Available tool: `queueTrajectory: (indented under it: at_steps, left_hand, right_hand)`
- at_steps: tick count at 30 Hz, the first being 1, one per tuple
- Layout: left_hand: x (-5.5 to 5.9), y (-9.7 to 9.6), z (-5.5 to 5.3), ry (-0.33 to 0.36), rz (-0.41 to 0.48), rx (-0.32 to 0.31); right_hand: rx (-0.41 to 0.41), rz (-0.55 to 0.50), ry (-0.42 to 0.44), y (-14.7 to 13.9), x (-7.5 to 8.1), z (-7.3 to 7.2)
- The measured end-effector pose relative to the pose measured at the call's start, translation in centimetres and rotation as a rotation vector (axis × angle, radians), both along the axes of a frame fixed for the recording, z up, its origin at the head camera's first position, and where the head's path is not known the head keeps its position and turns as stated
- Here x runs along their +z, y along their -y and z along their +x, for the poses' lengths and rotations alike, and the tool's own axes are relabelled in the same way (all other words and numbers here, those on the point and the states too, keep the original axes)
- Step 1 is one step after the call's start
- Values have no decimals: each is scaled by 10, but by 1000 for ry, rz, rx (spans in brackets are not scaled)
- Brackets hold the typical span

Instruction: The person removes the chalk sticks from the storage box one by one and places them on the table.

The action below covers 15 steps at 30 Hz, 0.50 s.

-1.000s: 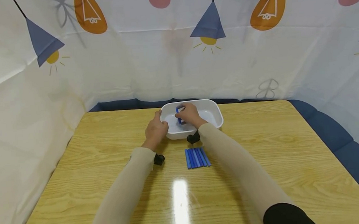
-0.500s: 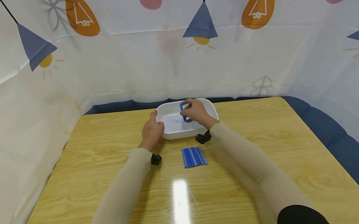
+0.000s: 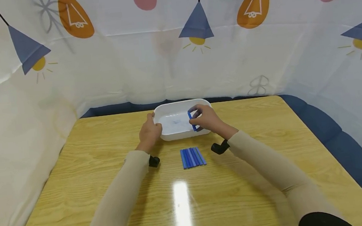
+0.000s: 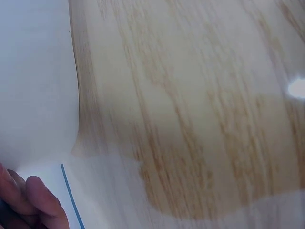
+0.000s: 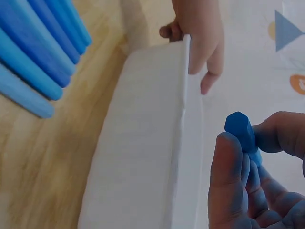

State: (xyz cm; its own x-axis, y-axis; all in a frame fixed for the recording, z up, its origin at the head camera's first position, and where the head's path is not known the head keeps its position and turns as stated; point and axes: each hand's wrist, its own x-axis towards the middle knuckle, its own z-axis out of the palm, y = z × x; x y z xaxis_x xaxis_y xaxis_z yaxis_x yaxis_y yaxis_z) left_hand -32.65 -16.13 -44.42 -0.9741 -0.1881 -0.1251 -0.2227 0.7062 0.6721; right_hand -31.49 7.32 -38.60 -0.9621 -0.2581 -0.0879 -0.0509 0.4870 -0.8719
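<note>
A white plastic basin (image 3: 179, 136) stands near the table's far edge. My left hand (image 3: 150, 131) grips its left end at the rim; in the right wrist view its fingers straddle that rim. My right hand (image 3: 208, 117) pinches a blue crayon (image 5: 239, 131) between thumb and fingers over the basin's right part. One six-sided end of this crayon shows in the right wrist view. Nearer to me, a row of crayons (image 3: 192, 158) in several blues lies side by side on the table. Faint bluish marks show on the basin's floor.
The wooden table (image 3: 112, 212) carries a bright light reflection near its front middle. Behind it hangs a white curtain (image 3: 131, 67) printed with lamps and bulbs. Dark blue padding (image 3: 337, 131) borders the right and far sides.
My right hand has moved right and toward me within the basin, still pinching the blue crayon. My left hand keeps its grip on the basin. The head view has turned slightly right.
</note>
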Motion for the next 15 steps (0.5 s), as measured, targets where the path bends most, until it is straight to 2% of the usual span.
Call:
queueTrajectory:
  at_steps: [7, 15]
  left_hand:
    - [-4, 1, -2, -17, -13, -9]
    - [0, 0, 0, -13, 4, -7]
  right_hand:
    - [60, 7, 5, -21, -5, 24]
    - [112, 37, 24, -33, -15, 41]
